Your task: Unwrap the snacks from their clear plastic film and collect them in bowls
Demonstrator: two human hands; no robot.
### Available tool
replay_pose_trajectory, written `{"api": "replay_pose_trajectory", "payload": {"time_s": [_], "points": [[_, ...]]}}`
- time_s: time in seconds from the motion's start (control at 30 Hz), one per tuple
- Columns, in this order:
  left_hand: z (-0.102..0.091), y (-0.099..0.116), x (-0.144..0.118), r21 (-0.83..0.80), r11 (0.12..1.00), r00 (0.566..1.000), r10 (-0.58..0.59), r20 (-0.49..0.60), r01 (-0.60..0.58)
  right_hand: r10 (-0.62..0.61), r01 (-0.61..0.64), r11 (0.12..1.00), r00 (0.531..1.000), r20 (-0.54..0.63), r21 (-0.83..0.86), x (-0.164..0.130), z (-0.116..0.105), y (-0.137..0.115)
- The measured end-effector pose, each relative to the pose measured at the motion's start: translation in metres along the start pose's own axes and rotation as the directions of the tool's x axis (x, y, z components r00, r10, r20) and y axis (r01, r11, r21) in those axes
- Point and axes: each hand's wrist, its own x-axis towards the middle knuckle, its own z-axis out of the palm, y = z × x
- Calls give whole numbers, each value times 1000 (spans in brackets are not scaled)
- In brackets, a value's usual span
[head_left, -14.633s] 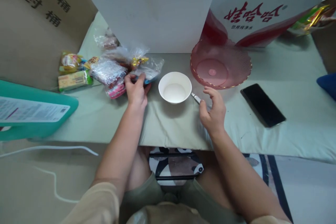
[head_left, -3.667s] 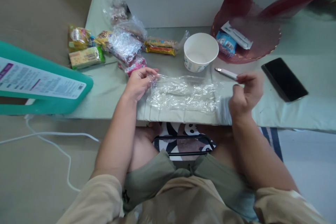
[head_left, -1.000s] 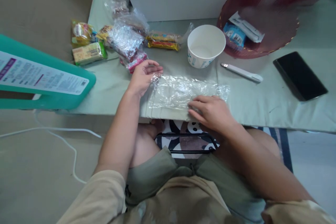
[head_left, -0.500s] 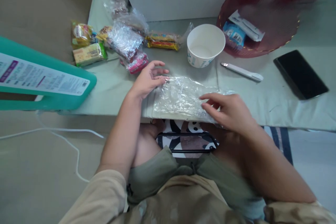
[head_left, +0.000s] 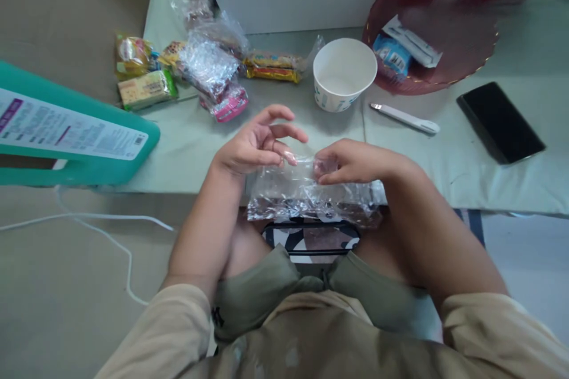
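Observation:
A crinkled clear plastic bag [head_left: 311, 195] is raised between my hands, its lower part hanging past the table's front edge. My left hand [head_left: 262, 142] pinches its upper left edge near the thumb tip, while the other fingers curve loosely above. On the upper right edge, my right hand [head_left: 349, 161] is closed, with thumb and bent fingers on the plastic. The right fingertips are partly hidden. Beyond the hands stands a white paper cup [head_left: 340, 103], its inside facing up. A white utility knife [head_left: 406, 119] lies to the right of the cup.
Wrapped snacks [head_left: 213, 68] are piled at the back left, beside yellow snack packs [head_left: 273, 68]. A teal container [head_left: 133, 124] stands left. On the right are a red translucent bowl [head_left: 471, 59] holding packets and a black phone [head_left: 500, 121]. A white cable [head_left: 128, 254] trails below.
The bag lay flat on the table and is now lifted towards me. My right hand has moved left and closed on its edge; my left hand has shifted slightly right.

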Motion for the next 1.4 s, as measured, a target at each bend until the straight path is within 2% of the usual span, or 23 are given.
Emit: {"api": "replay_pose_trajectory", "payload": {"time_s": [0.07, 0.13, 0.17, 0.27, 0.33, 0.37, 0.47, 0.57, 0.63, 0.77, 0.87, 0.97, 1.13, 1.2, 1.3, 1.4], "points": [[-1, 2, 0, -140, 986, 996, 87, -19, -88, -12, 10, 980, 1000, 6, 200, -3, 9, -4], [1, 1, 2, -302, 936, 983, 182, -23, -180, 14, 48, 905, 990, -142, 422, -3, 20, -2], [4, -1, 4, -362, 912, 980, 201, -17, -193, 60, 72, 863, 968, -243, 499, -2, 26, 1], [22, -11, 10, -424, 903, 991, 111, 77, -68, 237, 137, 791, 829, -506, 596, 5, 41, 11], [37, -18, 13, -378, 926, 981, 54, 188, 22, 298, 163, 783, 749, -592, 600, 8, 47, 18], [43, -21, 14, -329, 944, 975, 43, 216, 31, 307, 169, 787, 726, -615, 593, 9, 49, 20], [51, -27, 20, -111, 994, 988, 7, 154, 10, 315, 130, 810, 726, -611, 572, 7, 48, 24], [43, -25, 25, 54, 996, 991, -74, 109, 69, 350, 26, 830, 753, -557, 557, 0, 41, 27], [36, -21, 25, 60, 996, 989, -80, 124, 73, 349, 24, 823, 767, -538, 568, -3, 37, 29], [26, -15, 22, -91, 996, 998, -7, 59, 12, 238, 194, 777, 791, -564, 599, -6, 36, 33], [24, -14, 21, -173, 985, 999, 19, 36, -13, 145, 314, 774, 757, -637, 549, -6, 38, 37], [22, -16, 21, -156, 987, 999, 43, 31, -38, 53, 364, 823, 715, -697, 437, -6, 39, 43], [17, -22, 21, 162, 985, 998, 64, 22, -67, -64, 417, 854, 678, -732, 311, -7, 37, 49], [17, -25, 20, 208, 976, 998, 57, 21, -61, -108, 407, 887, 641, -760, 217, -7, 38, 49], [17, -28, 20, 163, 984, 997, 75, -19, -71, -155, 366, 926, 591, -792, 91, -6, 41, 49], [17, -28, 21, 52, 996, 992, 74, -102, -69, -193, 281, 959, 593, -782, -24, -8, 42, 51]]}}
